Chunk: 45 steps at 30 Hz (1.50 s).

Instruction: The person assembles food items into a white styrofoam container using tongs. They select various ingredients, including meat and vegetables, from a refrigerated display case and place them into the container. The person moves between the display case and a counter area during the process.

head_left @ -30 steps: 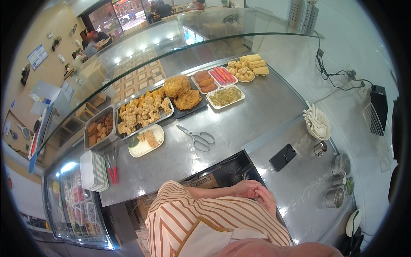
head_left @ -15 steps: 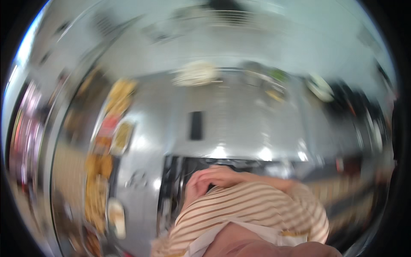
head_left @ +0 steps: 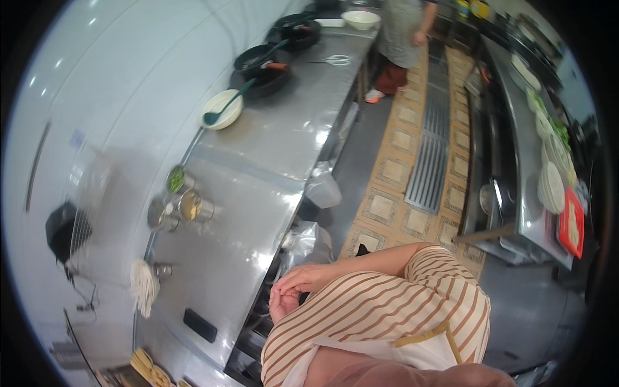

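My two hands meet in front of my waist, beside the edge of the steel counter (head_left: 271, 155). My right hand (head_left: 308, 277) is folded over the fingers of my left hand (head_left: 281, 303), both closed against each other. No object shows in either one, though the palms are hidden. A black phone-like slab (head_left: 200, 325) lies flat on the counter to the left of my hands, touched by neither. Beyond my hands, under the counter's edge, hangs a clear plastic bag (head_left: 308, 244).
Along the wall stand metal canisters (head_left: 196, 208), a white bowl (head_left: 223, 109) with a green ladle, and black pans (head_left: 261, 71). A person (head_left: 400, 39) stands far down the aisle, which has a floor grate (head_left: 429, 161). The right counter holds a red tray (head_left: 571, 222).
My view has swung right, from facing the counter to looking along it and down the aisle; the person has come into view. My hands stay clasped.
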Available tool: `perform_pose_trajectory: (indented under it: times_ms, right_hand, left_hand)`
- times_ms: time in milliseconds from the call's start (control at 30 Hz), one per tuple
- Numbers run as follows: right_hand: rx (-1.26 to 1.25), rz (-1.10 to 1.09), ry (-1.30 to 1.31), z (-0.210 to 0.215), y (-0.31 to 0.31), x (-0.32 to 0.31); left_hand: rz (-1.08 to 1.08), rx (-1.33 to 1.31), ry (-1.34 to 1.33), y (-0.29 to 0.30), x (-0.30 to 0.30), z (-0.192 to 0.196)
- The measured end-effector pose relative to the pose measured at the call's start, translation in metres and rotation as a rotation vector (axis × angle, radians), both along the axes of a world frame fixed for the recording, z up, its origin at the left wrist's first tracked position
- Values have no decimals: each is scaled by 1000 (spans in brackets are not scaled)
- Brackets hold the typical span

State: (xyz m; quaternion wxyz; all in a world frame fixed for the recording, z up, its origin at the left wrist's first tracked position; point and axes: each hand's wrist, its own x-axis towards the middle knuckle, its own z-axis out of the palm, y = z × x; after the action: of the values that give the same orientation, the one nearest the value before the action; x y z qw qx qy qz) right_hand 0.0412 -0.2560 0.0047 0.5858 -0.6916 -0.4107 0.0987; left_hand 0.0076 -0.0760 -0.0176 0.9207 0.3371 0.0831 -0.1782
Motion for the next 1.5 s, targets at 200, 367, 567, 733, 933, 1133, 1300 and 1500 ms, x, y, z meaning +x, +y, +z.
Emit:
perform_pose_trajectory:
  times_ms: [200, 367, 567, 733, 933, 1133, 1300, 1500]
  right_hand:
    - [132, -342, 18, -3, -44, -25]
    - [-131, -908, 179, -11, -68, -95]
    - [-100, -1360, 287, 8, -67, -180]
    - [-45, -1605, 240, 6, -78, -238]
    - [64, -1782, 253, 10, -105, -344]
    - [-46, -1972, 209, 16, -121, -452]
    - [60, -2101, 239, -1, -147, -496]
    - [82, -2391, 218, -24, -188, -565]
  left_hand:
    - [-433, 85, 90, -35, 42, -22]
    - [-851, -63, 278, -108, 47, -38]
    - [-1290, -249, 408, -173, 3, -30]
    - [-1558, -140, 376, -227, -27, -47]
    - [-1902, -12, 378, -302, -134, -57]
    - [-2016, 136, 388, -345, -234, -34]
    - [-2099, 119, 405, -386, -292, -45]
    - [-2342, 373, 340, -473, -375, -62]
